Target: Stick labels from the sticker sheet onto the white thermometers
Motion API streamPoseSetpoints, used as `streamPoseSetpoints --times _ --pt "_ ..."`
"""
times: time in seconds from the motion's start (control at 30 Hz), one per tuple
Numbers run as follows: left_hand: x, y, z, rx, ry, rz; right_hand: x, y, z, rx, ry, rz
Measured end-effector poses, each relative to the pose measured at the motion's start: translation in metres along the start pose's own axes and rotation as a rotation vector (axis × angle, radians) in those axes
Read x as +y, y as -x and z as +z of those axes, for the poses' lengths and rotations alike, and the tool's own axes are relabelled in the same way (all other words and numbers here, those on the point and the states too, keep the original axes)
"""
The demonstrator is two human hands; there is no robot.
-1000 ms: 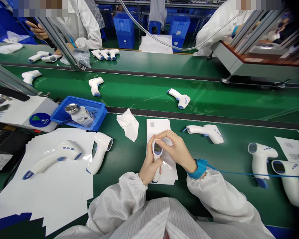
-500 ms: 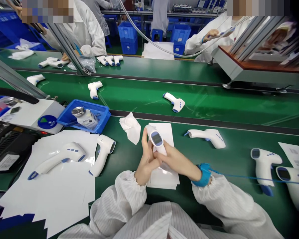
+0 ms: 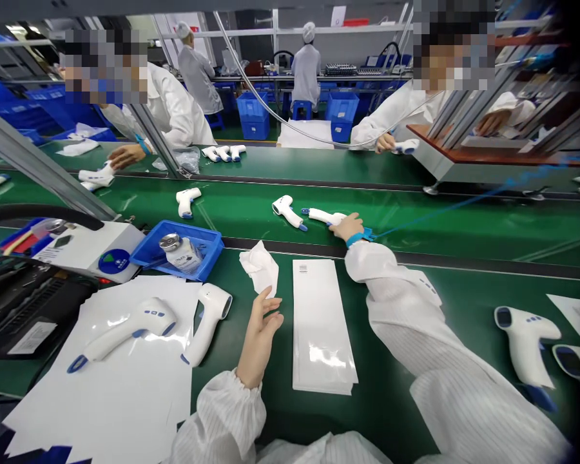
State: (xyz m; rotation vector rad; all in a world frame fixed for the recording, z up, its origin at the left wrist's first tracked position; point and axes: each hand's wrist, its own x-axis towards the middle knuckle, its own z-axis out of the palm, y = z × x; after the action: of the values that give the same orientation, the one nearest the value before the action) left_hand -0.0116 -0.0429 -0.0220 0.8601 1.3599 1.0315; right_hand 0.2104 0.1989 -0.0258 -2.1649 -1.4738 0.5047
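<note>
My right hand [image 3: 348, 227] reaches out over the green conveyor belt [image 3: 454, 222] and is closed over the head of a white infrared thermometer [image 3: 321, 216], whose blue-tipped handle points left on the belt. A blue wrist strap sits on that wrist. My left hand [image 3: 261, 325] hovers open with fingers apart and holds nothing. It is just left of a stack of glossy white sheets [image 3: 319, 322] and just below a crumpled white cloth [image 3: 261, 267]. A second thermometer [image 3: 286, 211] lies on the belt close to the one I hold.
Two thermometers [image 3: 125, 328] [image 3: 207, 319] lie on spread white sheets at left. A blue tray [image 3: 198, 261] holds a bottle [image 3: 180, 250]. More thermometers [image 3: 526, 335] lie at right and one [image 3: 187, 200] on the belt. Co-workers in white coats work across the belt.
My right hand carried the thermometer from above the sheet stack out onto the belt. My left hand let go of it and now hangs open. The view has tilted upward.
</note>
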Motion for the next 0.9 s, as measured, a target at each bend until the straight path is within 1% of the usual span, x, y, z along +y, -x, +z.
streamPoseSetpoints --times 0.03,0.1,0.17,0.2,0.23,0.27,0.33,0.37,0.4,0.43,0.47,0.53,0.57,0.6,0.63,0.7,0.73,0.77,0.8,0.9 --pt "0.000 -0.002 -0.002 -0.003 0.019 0.001 0.007 -0.001 -0.006 -0.023 -0.018 -0.001" --pt "0.001 -0.011 -0.002 0.000 0.109 0.026 0.018 0.003 -0.018 -0.084 -0.066 -0.058" --pt "0.004 -0.023 0.000 0.006 0.268 0.043 0.023 0.018 -0.028 -0.159 -0.121 -0.155" --pt "0.007 -0.030 0.001 -0.012 0.357 0.030 0.023 0.031 -0.031 -0.212 -0.157 -0.225" --pt "0.009 -0.036 0.003 -0.059 0.437 -0.004 0.023 0.047 -0.033 -0.288 -0.202 -0.317" --pt "0.011 -0.040 0.006 -0.140 0.498 -0.056 0.023 0.066 -0.035 -0.379 -0.248 -0.417" --pt "0.013 -0.045 0.011 -0.372 0.551 -0.171 0.022 0.103 -0.039 -0.641 -0.357 -0.676" --pt "0.013 -0.043 0.014 -0.478 0.548 -0.209 0.023 0.120 -0.040 -0.731 -0.379 -0.747" --pt "0.011 -0.040 0.017 -0.555 0.540 -0.234 0.024 0.133 -0.042 -0.790 -0.395 -0.793" --pt "0.009 -0.034 0.020 -0.598 0.533 -0.249 0.026 0.141 -0.044 -0.832 -0.399 -0.811" --pt "0.007 -0.027 0.024 -0.604 0.528 -0.256 0.030 0.145 -0.045 -0.862 -0.405 -0.811" --pt "0.001 -0.011 0.031 -0.531 0.509 -0.249 0.038 0.141 -0.043 -0.899 -0.438 -0.773" --pt "-0.002 -0.003 0.036 -0.478 0.485 -0.231 0.043 0.136 -0.039 -0.882 -0.454 -0.741" --pt "-0.004 0.004 0.040 -0.420 0.444 -0.202 0.046 0.129 -0.032 -0.822 -0.456 -0.709" --pt "-0.007 0.009 0.044 -0.360 0.392 -0.163 0.048 0.123 -0.024 -0.710 -0.435 -0.677" --pt "-0.013 0.012 0.051 -0.262 0.281 -0.086 0.048 0.112 -0.003 -0.434 -0.346 -0.627" --pt "-0.015 0.011 0.054 -0.219 0.236 -0.059 0.046 0.109 0.007 -0.320 -0.298 -0.610" --pt "-0.017 0.009 0.056 -0.180 0.202 -0.041 0.043 0.107 0.018 -0.243 -0.261 -0.595" --pt "-0.020 0.006 0.058 -0.155 0.182 -0.032 0.040 0.106 0.027 -0.199 -0.241 -0.584" --pt "-0.024 -0.004 0.058 -0.140 0.167 -0.035 0.033 0.106 0.044 -0.165 -0.224 -0.573"
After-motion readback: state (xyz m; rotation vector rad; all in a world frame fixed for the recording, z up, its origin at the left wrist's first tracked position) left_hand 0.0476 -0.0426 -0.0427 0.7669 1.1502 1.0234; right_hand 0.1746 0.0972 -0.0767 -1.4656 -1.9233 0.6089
